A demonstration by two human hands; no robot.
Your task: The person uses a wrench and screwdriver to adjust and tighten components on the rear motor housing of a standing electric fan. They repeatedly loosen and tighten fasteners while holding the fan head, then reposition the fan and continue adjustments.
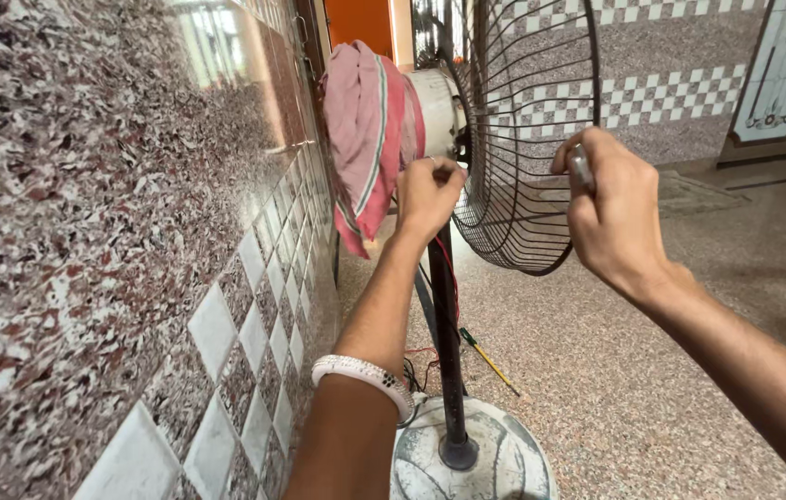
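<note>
The left hand (428,196) is curled nearly into a fist just behind the wire fan guard (527,139), fingertips pinched together against the back of the fan, right where the white motor housing (436,111) meets the grille; what the fingers grip there is too small to make out. A white beaded bracelet (362,374) sits on that forearm. The right hand (613,211) is folded tight around a slim metal tool (579,167), of which only a short grey stretch shows above the thumb; it presses against the guard's outer rim at about 3 o'clock of the grille.

The pedestal fan stands at the centre of the view, its guard dark, rusty and dished, with the open side turned away from the wall. A pink cloth with red and green stripes (367,130) is draped over the motor's rear, at 9 o'clock of the housing, and hangs down beside the left wrist. The dark pole (446,343) drops to a round, worn white base (504,463) at 6 o'clock. Red wires (448,268) trail along the pole. A yellow-handled screwdriver (488,360) lies on the speckled floor (634,389), just to the right of the pole. A polished speckled-stone wall (87,213) with a chequered tile band fills the left side, close beside the left arm.
</note>
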